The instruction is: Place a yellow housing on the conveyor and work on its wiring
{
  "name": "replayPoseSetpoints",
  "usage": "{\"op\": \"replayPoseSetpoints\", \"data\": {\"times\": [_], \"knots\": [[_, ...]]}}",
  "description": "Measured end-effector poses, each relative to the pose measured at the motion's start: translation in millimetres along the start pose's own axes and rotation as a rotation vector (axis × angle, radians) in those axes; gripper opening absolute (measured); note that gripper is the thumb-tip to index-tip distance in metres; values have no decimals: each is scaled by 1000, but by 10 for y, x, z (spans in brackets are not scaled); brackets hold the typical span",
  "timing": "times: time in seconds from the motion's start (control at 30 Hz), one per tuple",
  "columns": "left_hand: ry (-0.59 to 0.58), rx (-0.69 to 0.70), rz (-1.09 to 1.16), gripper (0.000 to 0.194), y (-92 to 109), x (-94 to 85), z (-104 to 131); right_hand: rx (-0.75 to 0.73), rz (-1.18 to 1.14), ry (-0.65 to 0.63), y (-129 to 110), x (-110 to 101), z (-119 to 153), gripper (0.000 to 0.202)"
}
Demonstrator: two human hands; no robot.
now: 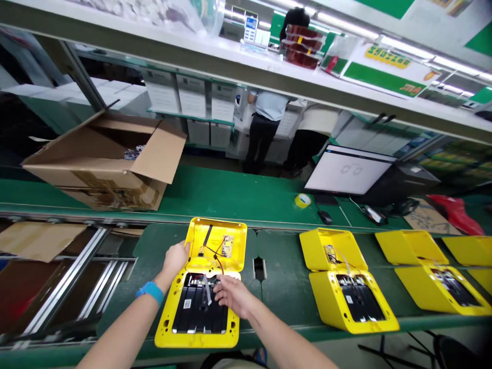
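The yellow housing (198,312) lies opened on the green belt (284,287) right in front of the person, its lower shell flat with a black inner panel (196,312) showing and its lid (216,245) folded back behind it, red and black wires (215,254) running between the halves. The work looks to be at the wiring stage: the right hand (233,295) rests on the upper edge of the black panel, fingers loosely curled around what seems a thin pale strip or cable (206,290), though whether it is truly pinched I cannot tell. The left hand (175,258), with a blue wristband (150,291) on its forearm, is closed lightly on the lid's left edge, steadying it. The next move seems to call for a fine, careful touch near those wires while the lid is kept from tipping. Both forearms reach forward from the bottom of the view, converging on the unit. To the right sit more open yellow housings (348,287) in a row. Beyond the belt stand a tape roll (303,200), a monitor (351,171) and an open cardboard box (107,159), and farther off a person (267,123) stands at the shelving.
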State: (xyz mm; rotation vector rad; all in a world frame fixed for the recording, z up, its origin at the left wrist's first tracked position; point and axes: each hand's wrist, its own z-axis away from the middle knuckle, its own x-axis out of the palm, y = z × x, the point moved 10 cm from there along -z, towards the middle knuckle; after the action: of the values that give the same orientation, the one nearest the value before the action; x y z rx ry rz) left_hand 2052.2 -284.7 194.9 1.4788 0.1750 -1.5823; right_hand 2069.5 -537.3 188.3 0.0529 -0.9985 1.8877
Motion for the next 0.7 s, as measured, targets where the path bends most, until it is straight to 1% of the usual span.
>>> {"op": "replayPoseSetpoints", "data": {"times": [0.13,0.2,0.37,0.47,0.57,0.63,0.7], "knots": [[97,13,31,50,16,-151,98,-22,-89,8,18,-19,16,50],[136,18,54,49,18,-214,143,-33,-121,9,36,-14,24,49],[230,-32,128,47,-11,-306,305,-42,-160,-16,83,12,52,51],[301,-71,178,47,-30,-337,433,-46,-163,-62,64,34,48,55],[374,-82,237,48,-30,-374,534,-31,-103,-127,61,80,18,58],[369,-102,221,48,-37,-361,539,12,-12,-154,113,108,-11,64],[314,-127,168,49,-51,-309,481,59,98,-152,180,111,-34,75]]}}
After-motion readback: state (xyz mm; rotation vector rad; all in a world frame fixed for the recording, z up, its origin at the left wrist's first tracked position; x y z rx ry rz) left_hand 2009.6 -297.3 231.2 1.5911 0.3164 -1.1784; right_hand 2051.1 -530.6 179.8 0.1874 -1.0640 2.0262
